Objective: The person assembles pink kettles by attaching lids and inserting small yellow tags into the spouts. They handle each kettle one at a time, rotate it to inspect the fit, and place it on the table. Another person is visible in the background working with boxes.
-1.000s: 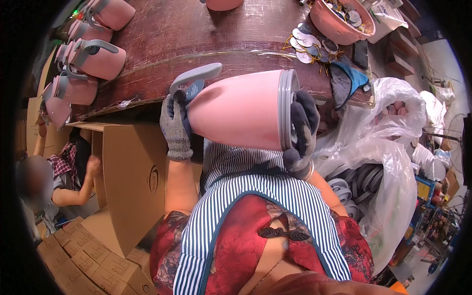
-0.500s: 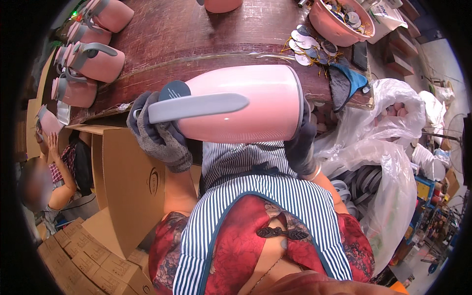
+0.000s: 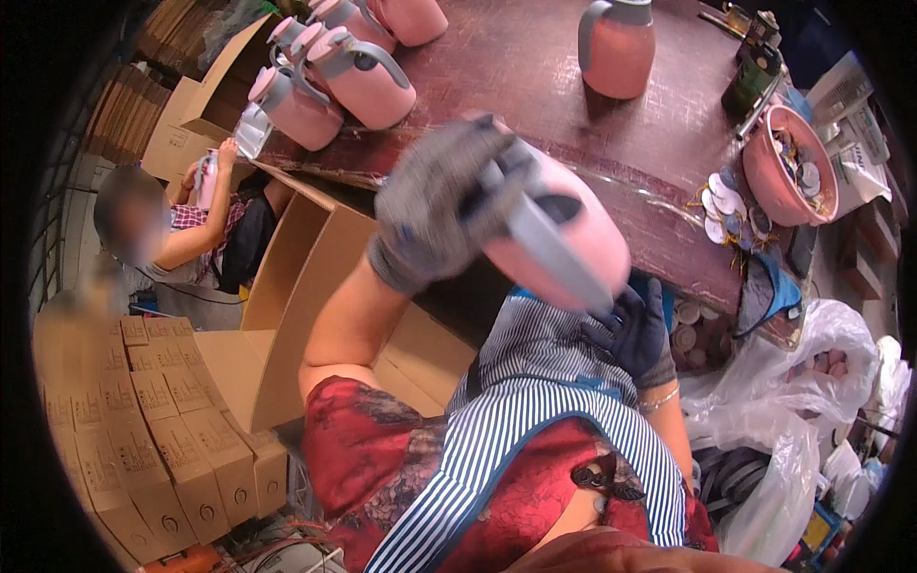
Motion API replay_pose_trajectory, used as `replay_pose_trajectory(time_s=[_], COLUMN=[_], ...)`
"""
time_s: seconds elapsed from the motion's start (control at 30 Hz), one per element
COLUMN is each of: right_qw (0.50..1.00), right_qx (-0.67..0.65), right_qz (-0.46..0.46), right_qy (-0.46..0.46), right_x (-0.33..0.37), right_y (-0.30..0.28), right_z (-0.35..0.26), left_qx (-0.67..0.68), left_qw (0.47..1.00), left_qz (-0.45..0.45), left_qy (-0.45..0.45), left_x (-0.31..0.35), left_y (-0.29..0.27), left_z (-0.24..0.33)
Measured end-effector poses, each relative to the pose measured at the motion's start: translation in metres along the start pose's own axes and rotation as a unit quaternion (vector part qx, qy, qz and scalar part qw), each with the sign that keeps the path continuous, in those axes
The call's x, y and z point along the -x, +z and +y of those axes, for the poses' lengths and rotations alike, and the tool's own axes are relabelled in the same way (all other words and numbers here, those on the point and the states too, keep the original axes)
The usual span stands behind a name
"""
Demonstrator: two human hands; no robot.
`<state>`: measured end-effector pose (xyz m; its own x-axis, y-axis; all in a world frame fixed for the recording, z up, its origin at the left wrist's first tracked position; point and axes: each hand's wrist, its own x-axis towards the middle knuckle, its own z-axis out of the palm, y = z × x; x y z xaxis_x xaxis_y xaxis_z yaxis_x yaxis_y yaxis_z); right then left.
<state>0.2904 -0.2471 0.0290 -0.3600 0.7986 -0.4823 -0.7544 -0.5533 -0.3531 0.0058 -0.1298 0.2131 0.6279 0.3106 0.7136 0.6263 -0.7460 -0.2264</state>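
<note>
A pink jug (image 3: 594,222) with a grey handle (image 3: 559,250) hangs tilted in front of me, smeared by motion. Around its top end my gloved left hand (image 3: 435,201) is closed; the fingers partly hide the lid. Just below the jug's lower end is my right hand (image 3: 630,329), in a dark glove, its fingers loosely spread and apparently off the jug. An open cardboard box (image 3: 296,277) stands beside my left arm. On the table (image 3: 516,57), several similar pink jugs (image 3: 368,86) are grouped at the left, and one jug (image 3: 619,57) stands alone farther back.
A pink basin (image 3: 764,181) of round tags stands at the right, with loose tags (image 3: 726,205) before it. Plastic bags (image 3: 764,420) of parts lie right of me. Stacked cartons (image 3: 162,420) fill the lower left. Another person (image 3: 205,239) sits at the left, holding a jug.
The jug has gone from lying level between both hands to tilted in my left hand. My right hand has come away from its base. The view has swung left.
</note>
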Motion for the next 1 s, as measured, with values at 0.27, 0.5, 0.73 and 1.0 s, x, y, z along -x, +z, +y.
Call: replay_pose_trajectory(time_s=[0.27,0.5,0.73,1.0], right_qw=[0.997,0.993,0.982,0.725], right_qx=[0.019,0.005,0.1,0.525], right_qz=[0.056,0.093,0.114,0.422], right_qy=[-0.043,-0.069,-0.116,-0.145], right_x=[0.005,0.015,0.024,0.072], right_y=[-0.01,-0.016,-0.015,-0.17], right_z=[-0.004,-0.009,-0.02,-0.016], left_qx=[-0.294,-0.388,0.416,0.532], left_qw=[0.946,0.897,0.819,0.671], left_qz=[-0.125,-0.197,0.043,0.183], left_qy=[-0.053,-0.075,-0.392,-0.483], left_x=[0.039,-0.025,-0.056,-0.044], left_y=[0.089,0.154,0.332,0.183], left_z=[-0.195,-0.141,-0.124,0.047])
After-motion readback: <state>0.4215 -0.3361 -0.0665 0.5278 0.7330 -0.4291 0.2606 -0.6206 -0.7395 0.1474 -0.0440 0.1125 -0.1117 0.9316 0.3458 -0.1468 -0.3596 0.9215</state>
